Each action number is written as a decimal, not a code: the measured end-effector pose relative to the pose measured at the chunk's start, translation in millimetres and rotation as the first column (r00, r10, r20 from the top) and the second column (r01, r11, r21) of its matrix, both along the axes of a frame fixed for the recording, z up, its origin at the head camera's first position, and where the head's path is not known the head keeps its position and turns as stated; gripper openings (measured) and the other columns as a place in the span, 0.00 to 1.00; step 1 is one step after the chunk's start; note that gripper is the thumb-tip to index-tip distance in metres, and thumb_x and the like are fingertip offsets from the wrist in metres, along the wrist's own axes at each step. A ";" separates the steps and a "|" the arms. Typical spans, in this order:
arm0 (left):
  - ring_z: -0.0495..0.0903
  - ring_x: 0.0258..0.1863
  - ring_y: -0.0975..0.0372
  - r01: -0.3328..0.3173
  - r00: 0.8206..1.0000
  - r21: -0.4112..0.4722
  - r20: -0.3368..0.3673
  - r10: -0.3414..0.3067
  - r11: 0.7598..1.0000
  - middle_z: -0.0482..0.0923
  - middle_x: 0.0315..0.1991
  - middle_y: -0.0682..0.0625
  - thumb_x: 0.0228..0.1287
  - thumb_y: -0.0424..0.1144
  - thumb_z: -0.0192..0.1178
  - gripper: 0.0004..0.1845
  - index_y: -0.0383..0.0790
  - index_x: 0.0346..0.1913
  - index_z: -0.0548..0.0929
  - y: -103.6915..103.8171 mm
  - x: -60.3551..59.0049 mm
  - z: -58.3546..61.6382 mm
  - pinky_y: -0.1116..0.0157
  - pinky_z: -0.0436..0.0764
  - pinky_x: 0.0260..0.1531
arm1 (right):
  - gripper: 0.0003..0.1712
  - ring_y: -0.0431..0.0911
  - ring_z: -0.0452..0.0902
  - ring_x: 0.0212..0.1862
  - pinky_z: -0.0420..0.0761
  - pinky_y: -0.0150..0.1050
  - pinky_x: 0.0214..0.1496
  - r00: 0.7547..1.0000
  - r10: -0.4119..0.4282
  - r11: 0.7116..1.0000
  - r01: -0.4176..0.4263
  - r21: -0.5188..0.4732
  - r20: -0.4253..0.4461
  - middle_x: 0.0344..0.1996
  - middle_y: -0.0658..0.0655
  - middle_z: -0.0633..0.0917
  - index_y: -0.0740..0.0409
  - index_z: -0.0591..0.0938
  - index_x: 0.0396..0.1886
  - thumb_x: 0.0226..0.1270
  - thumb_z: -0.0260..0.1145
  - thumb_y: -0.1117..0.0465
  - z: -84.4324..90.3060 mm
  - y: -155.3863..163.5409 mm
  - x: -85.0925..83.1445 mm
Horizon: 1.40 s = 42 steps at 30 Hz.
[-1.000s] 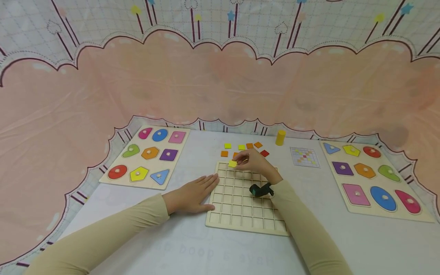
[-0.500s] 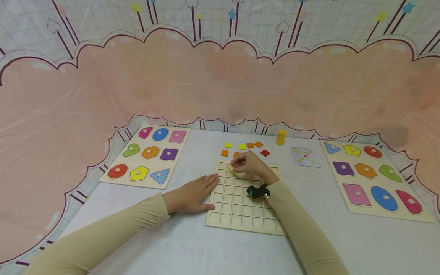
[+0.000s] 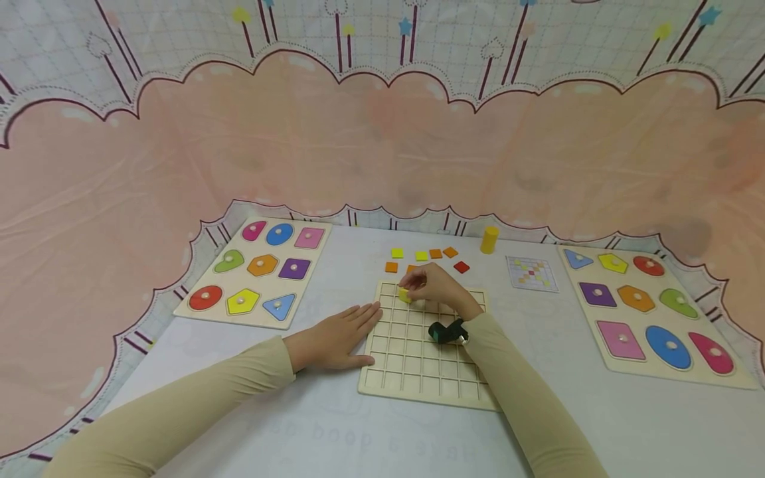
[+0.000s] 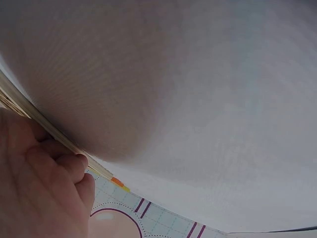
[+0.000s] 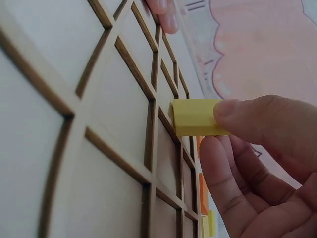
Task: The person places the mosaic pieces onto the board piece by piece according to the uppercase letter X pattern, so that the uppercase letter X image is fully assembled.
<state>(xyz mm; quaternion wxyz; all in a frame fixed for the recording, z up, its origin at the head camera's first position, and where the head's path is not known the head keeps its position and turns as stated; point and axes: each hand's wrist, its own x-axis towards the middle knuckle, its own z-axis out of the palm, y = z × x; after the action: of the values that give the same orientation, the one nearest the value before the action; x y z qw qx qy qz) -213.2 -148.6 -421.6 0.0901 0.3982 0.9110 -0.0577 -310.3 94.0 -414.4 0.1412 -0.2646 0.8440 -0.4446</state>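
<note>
A wooden grid board with square cells lies in the middle of the table. My right hand pinches a small yellow square tile over a cell near the board's far left corner, the tile's edge just above the grid. My left hand lies flat on the table with straight fingers touching the board's left edge. Beyond the board lie several loose yellow, orange and red tiles.
Shape puzzle boards lie at the left and at the right. A yellow cylinder and a pattern card sit behind the grid. A pink cloth wall rises behind the table.
My right hand has brought the yellow tile down and slightly toward me, from above the far edge to just over a cell. The left hand has stayed put.
</note>
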 end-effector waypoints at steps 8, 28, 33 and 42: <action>0.45 0.75 0.54 -0.002 1.000 -0.001 0.006 0.002 1.000 0.41 0.76 0.43 0.66 0.66 0.41 0.46 0.34 0.74 0.46 1.2 0.4 2.1 0.58 0.51 0.74 | 0.13 0.40 0.76 0.32 0.78 0.30 0.38 1.000 0.010 0.997 -0.012 0.081 0.027 0.33 0.59 0.85 0.65 0.84 0.41 0.54 0.69 0.70 1.5 4.7 -0.1; 0.45 0.75 0.55 -0.011 1.000 0.004 0.018 0.011 1.000 0.42 0.76 0.43 0.66 0.65 0.42 0.46 0.34 0.74 0.46 1.4 0.9 4.3 0.58 0.51 0.74 | 0.12 0.39 0.75 0.32 0.78 0.29 0.37 0.997 0.071 0.991 -0.074 0.108 0.024 0.32 0.59 0.85 0.65 0.85 0.39 0.52 0.70 0.71 4.0 -3.2 0.4; 0.45 0.76 0.55 -0.016 1.000 0.000 0.019 0.016 1.000 0.41 0.76 0.43 0.66 0.66 0.41 0.46 0.35 0.74 0.45 1.2 0.4 3.7 0.58 0.51 0.74 | 0.11 0.40 0.77 0.33 0.80 0.31 0.40 0.998 0.051 0.993 -0.055 0.101 0.038 0.33 0.60 0.86 0.66 0.84 0.38 0.52 0.70 0.72 5.8 -1.2 1.0; 0.44 0.76 0.55 -0.018 1.000 0.002 0.025 0.018 1.000 0.41 0.76 0.44 0.66 0.66 0.40 0.46 0.35 0.74 0.45 0.9 -0.2 2.5 0.58 0.51 0.74 | 0.10 0.39 0.76 0.32 0.79 0.30 0.38 0.997 0.065 0.992 -0.069 0.108 0.039 0.31 0.57 0.85 0.64 0.85 0.36 0.52 0.69 0.72 3.7 -1.6 1.6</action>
<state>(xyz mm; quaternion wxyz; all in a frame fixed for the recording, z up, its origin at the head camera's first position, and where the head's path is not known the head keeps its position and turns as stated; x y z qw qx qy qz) -213.4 -147.7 -419.1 0.1016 0.3908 0.9134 -0.0511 -308.7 92.4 -410.7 0.1851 -0.2768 0.8550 -0.3976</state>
